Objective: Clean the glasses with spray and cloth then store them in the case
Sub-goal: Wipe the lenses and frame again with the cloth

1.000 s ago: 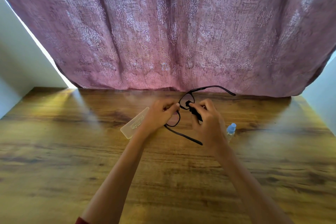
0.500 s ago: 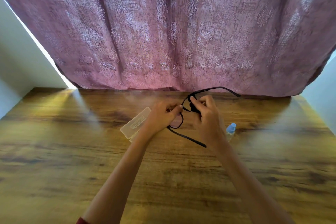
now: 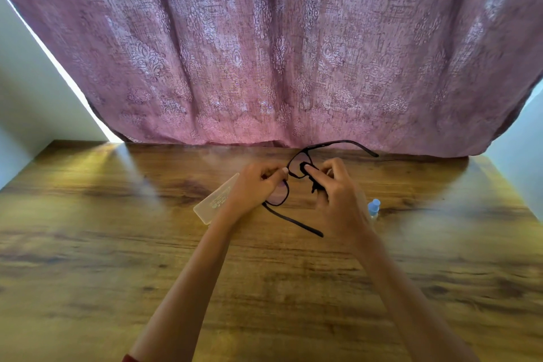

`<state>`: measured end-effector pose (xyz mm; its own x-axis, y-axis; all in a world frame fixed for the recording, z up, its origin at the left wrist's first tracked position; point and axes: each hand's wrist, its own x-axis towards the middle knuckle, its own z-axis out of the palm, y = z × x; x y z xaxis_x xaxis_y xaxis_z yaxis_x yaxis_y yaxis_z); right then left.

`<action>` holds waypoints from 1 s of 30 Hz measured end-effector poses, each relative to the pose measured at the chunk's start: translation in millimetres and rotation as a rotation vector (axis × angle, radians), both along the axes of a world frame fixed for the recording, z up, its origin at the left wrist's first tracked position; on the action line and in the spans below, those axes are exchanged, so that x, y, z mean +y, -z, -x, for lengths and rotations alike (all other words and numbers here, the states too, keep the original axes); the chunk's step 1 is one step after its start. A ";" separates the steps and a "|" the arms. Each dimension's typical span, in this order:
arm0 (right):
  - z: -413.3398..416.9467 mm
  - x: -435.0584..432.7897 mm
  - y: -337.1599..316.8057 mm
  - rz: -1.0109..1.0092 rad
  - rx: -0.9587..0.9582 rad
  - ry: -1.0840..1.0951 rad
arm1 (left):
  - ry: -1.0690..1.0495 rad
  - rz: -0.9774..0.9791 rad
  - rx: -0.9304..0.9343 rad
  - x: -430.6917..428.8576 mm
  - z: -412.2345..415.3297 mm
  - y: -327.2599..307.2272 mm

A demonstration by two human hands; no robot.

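The black-framed eyeglasses point(image 3: 278, 196) are held up off the wooden table point(image 3: 117, 244), just to the right of the clear plastic glasses case point(image 3: 216, 203), with both temple arms unfolded. One arm reaches back and away from the case toward the curtain, and the other points toward the person.

The left hand point(image 3: 258, 189) has its fingers curled around the frame at the lens nearer the case, and it hides the case's right end. The right hand point(image 3: 338, 200), on the side of the glasses away from the case, pinches a small dark cloth point(image 3: 315, 185) against the farther lens, with the thumb on top.

The case lies flat on the table at a slant. A small spray bottle point(image 3: 373, 208) with a pale blue cap stands well to the right of the case, beyond the right hand. A mauve patterned curtain point(image 3: 264, 53) hangs behind the case along the table's far edge.
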<state>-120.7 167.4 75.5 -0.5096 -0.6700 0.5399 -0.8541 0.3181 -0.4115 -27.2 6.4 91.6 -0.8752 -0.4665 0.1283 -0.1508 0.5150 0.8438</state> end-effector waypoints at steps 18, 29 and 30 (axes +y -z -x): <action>-3.6 -9.3 3.1 0.032 -0.038 0.061 | -0.011 0.119 0.062 15.8 -3.9 -5.8; -14.8 -15.8 15.8 0.088 -0.102 -0.012 | -0.067 0.023 0.040 11.5 -2.6 -0.5; -13.6 -15.2 15.4 0.101 -0.109 0.009 | -0.065 0.009 0.038 11.0 -2.2 0.9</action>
<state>-107.0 152.1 60.1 -0.5744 -0.6103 0.5456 -0.8001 0.2779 -0.5315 -25.0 17.5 90.7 -0.8377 -0.5207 0.1647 -0.1524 0.5124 0.8451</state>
